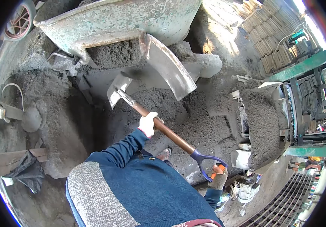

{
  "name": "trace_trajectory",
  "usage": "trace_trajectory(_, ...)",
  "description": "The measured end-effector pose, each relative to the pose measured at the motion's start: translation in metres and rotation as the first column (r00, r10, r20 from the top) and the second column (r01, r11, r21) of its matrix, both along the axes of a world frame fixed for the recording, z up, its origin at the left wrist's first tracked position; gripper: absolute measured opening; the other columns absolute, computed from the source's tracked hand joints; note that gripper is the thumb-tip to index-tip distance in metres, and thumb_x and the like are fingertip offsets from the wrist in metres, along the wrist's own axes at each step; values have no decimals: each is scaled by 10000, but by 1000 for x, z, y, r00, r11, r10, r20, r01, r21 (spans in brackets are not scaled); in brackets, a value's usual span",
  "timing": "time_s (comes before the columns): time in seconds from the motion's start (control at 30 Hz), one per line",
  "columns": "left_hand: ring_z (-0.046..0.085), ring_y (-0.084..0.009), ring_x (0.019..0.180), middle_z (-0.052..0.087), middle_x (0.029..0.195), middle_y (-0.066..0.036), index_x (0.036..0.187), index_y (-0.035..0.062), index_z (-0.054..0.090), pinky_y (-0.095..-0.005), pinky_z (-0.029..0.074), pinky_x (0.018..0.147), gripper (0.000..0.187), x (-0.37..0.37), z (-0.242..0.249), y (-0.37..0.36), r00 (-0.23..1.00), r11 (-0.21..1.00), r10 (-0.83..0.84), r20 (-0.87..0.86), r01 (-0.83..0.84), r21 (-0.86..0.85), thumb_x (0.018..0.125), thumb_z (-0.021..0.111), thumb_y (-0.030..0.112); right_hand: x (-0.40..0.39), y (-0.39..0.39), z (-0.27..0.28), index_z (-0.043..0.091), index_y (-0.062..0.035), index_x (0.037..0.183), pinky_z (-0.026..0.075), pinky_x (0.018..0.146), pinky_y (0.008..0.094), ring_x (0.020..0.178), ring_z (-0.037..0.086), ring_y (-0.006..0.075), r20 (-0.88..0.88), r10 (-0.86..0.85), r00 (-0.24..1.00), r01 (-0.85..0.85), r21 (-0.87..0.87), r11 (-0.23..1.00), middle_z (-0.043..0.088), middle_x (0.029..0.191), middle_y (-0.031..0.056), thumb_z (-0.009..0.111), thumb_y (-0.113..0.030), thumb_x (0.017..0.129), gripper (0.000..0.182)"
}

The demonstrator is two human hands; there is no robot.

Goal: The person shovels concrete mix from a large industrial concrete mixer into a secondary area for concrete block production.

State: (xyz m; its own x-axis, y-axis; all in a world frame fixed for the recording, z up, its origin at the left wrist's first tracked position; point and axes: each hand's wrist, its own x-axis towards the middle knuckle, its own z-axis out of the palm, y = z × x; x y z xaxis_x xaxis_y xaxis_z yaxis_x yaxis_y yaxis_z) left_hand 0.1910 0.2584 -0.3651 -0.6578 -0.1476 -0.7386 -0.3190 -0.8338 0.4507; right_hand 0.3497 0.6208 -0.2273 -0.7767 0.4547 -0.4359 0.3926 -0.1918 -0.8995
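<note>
A shovel [174,139] with a brown shaft slants across the view, its grey metal blade [114,92] raised at the upper left. My left hand [147,124], in a white glove, is wrapped round the shaft below the blade. At the other end, my right hand [219,179], gloved too, grips the purple D-shaped handle [199,156] at its orange crossbar. Beneath the blade and shaft lies loose grey, damp-looking granular mix [204,125]. A curved metal plate [168,68] stands just right of the blade.
Behind the blade is a big worn, pale green metal tub [113,22] with grey mix at its opening. More mix fills a hopper [263,128] beside a green-framed machine [308,109] at right. A motor [248,191] sits lower right; stacked boards [274,28] stand upper right.
</note>
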Motion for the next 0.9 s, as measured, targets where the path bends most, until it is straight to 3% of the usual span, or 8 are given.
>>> trace_trajectory(0.2, 652, -319, 599, 603, 734, -144, 907, -10, 564, -476, 610, 599, 172, -32, -6, -18, 996, 994, -43, -79, 35, -107, 864, 694, 95, -7, -15, -25, 587, -57, 838, 446, 420, 298, 463, 538, 172, 112, -80, 991, 88, -66, 994, 550, 615, 39, 707, -65, 834, 120)
trace_trajectory(0.4, 660, -329, 613, 596, 742, -140, 921, -19, 559, -486, 618, 596, 204, -59, 7, 28, 990, 994, -108, -91, 105, -33, 851, 712, 95, -3, -8, 10, 578, -79, 854, 431, 424, 270, 468, 503, 137, 47, -190, 981, 191, -3, 982, 531, 635, 25, 678, -59, 844, 102)
trace_trajectory(0.53, 665, -320, 626, 612, 765, -161, 987, -54, 535, -474, 612, 579, 256, -78, 10, 55, 975, 974, -201, -97, 188, -127, 860, 704, 89, 12, 5, 13, 579, -71, 848, 431, 437, 270, 479, 509, 146, 74, -180, 981, 180, 0, 984, 526, 625, 18, 668, -78, 852, 90)
trace_trajectory(0.63, 660, -315, 623, 618, 777, -159, 1000, -49, 545, -478, 621, 605, 229, -60, 16, 66, 979, 978, -197, -58, 192, -83, 872, 677, 89, 16, 26, 18, 580, -70, 831, 426, 439, 278, 481, 513, 148, 121, -111, 986, 108, 32, 994, 531, 618, 22, 690, -95, 842, 113)
trace_trajectory(0.77, 680, -325, 796, 638, 897, -155, 1042, -29, 560, -489, 621, 755, 383, -17, -1, 67, 928, 926, -356, -111, 366, 90, 890, 755, 263, 13, 40, 57, 587, -35, 939, 443, 448, 266, 508, 531, 125, 44, -75, 996, 70, 99, 993, 526, 653, 16, 682, -91, 838, 149)
trace_trajectory(0.8, 671, -338, 788, 637, 911, -148, 1070, -18, 578, -487, 612, 753, 434, -13, 25, 53, 874, 873, -485, -6, 485, 46, 894, 751, 339, 7, 29, 64, 587, -36, 942, 436, 448, 264, 508, 529, 122, 26, -47, 999, 43, 138, 990, 525, 659, 13, 681, -89, 838, 149)
trace_trajectory(0.87, 657, -301, 772, 625, 868, -134, 1093, -5, 594, -458, 591, 667, 450, -26, 31, 6, 538, 514, -822, 185, 842, -167, 909, 727, 384, -7, -7, 69, 585, -37, 947, 421, 448, 260, 507, 524, 116, -12, 20, 1000, -17, 228, 973, 524, 671, 8, 678, -85, 838, 150)
trace_trajectory(0.9, 617, -241, 682, 591, 788, -109, 1068, 9, 598, -422, 519, 530, 452, -42, -29, -23, 445, 432, -894, 44, 885, -174, 910, 701, 420, -17, -31, 65, 587, -34, 958, 428, 491, 257, 546, 529, 108, 5, 44, 999, -45, 198, 979, 528, 698, -2, 687, -71, 823, 171)
